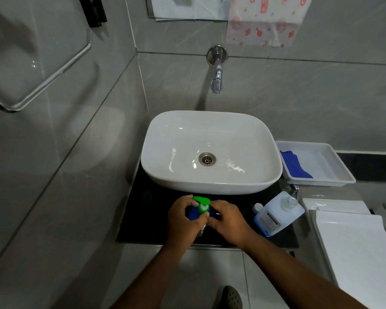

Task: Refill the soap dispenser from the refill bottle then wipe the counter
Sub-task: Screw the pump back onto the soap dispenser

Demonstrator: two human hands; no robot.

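Head view: grey tiled walls are seen around a white basin [210, 152] set on a black tabletop [143, 219]. At 6 o'clock of the basin, the soap dispenser [202, 207] is gripped by the left hand [183, 221] and the right hand [228, 221]. The refill bottle [276, 214] is laid at 3 o'clock of them.

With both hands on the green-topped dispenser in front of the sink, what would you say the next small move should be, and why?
Probably twist the green pump top off the blue dispenser. The left hand pinches the top while the right hand steadies the body, so it still looks closed. The refill bottle stands untouched to the right on the counter, its small cap beside it; nothing can be poured until the dispenser is open.
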